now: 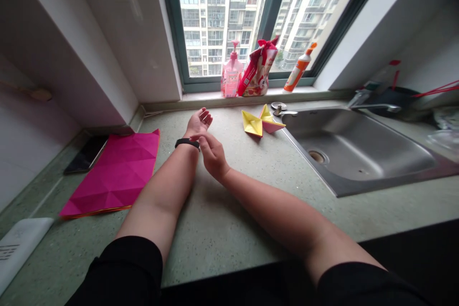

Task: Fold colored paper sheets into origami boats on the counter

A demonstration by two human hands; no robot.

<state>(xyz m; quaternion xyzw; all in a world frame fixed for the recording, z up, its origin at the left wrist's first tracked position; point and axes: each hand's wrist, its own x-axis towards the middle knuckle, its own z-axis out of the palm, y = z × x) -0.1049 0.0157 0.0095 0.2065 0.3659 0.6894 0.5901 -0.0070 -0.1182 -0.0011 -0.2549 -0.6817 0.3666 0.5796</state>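
Note:
My left hand (pixel 199 123) is turned palm up above the counter, its fingers loosely curled and nothing in the palm. A black wristband (pixel 187 143) circles that wrist. My right hand (pixel 212 153) reaches across to it, with the index finger stretched over the inner wrist at the band and the thumb beside it. The other right fingers are partly hidden; I see no object in this hand. Beyond my hands, two folded paper boats (pixel 253 125) stand side by side near the sink, yellow inside. A stack of creased magenta paper (pixel 118 172) lies left of my left forearm.
A steel sink (pixel 358 148) with a faucet (pixel 375 106) occupies the right. On the windowsill stand a pink pump bottle (pixel 232 76), a red bag (pixel 258 71) and an orange-white bottle (pixel 298 71). A dark flat device (pixel 85 155) and a white object (pixel 25 244) lie at the left.

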